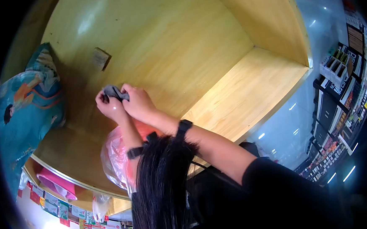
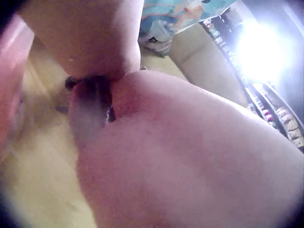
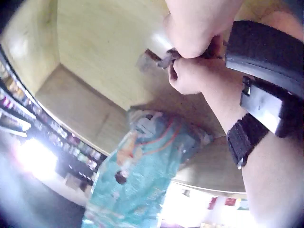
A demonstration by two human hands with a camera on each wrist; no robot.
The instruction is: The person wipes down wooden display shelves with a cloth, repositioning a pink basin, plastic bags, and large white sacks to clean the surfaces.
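- Head view: I log 2 hands raised together against the back panel of a wooden shelf compartment (image 1: 179, 43). The left hand (image 1: 110, 107) and the right hand (image 1: 138, 103) both have fingers curled round 1 small dark grey cloth (image 1: 114, 92), bunched between them and touching the panel. A pale tag (image 1: 100, 58) sits on the panel above the cloth. A teal printed bag (image 1: 27, 107) stands at the left of the compartment. A pink plastic bag (image 1: 117, 158) lies on the shelf board below the wrists.
- Left wrist view: I see mostly skin, blurred. A dark piece of the cloth (image 2: 92, 102) shows wedged between the 2 hands; I cannot tell the finger positions here.
- Right wrist view: the left hand (image 3: 190, 76) is clenched on the cloth (image 3: 166, 59), the right hand (image 3: 197, 26) pressed close above it. The teal printed bag (image 3: 142, 175) shows below, a black wrist strap (image 3: 247, 135) on the forearm.
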